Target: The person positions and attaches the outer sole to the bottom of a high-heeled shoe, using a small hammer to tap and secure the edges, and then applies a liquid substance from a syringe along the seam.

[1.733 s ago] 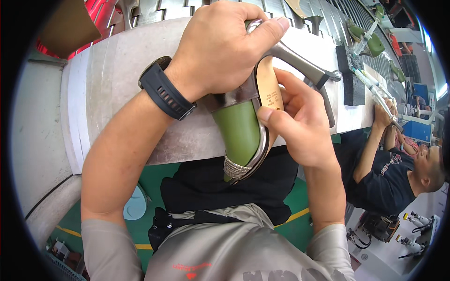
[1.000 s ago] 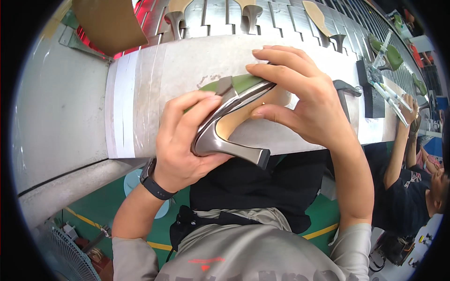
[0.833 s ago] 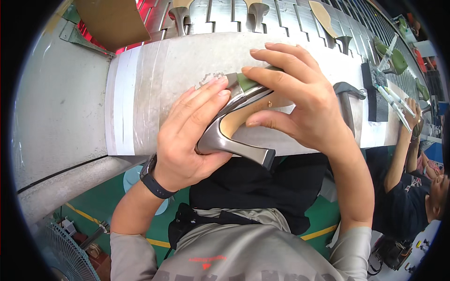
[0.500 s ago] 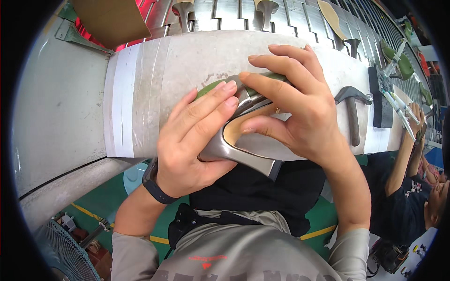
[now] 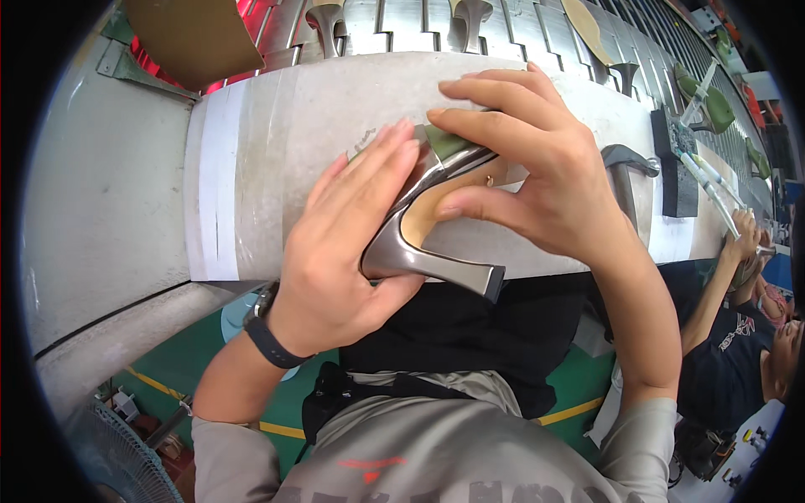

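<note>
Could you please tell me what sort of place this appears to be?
Probably a shoe factory: a high-heeled shoe is being handled at a bench where a hammer lies, and heeled soles sit beyond on what looks like a metal conveyor.

Only illegible lettering (image 5: 372, 463) on shirts (image 5: 444, 432)

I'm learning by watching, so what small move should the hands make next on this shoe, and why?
Perhaps lower the middle finger of the right hand onto the green part of the shoe, for a broader hold: the index fingertip appears to touch there, while the middle fingertip looks clear of it. The left hand wraps the heel end, which should steady the shoe.
</note>
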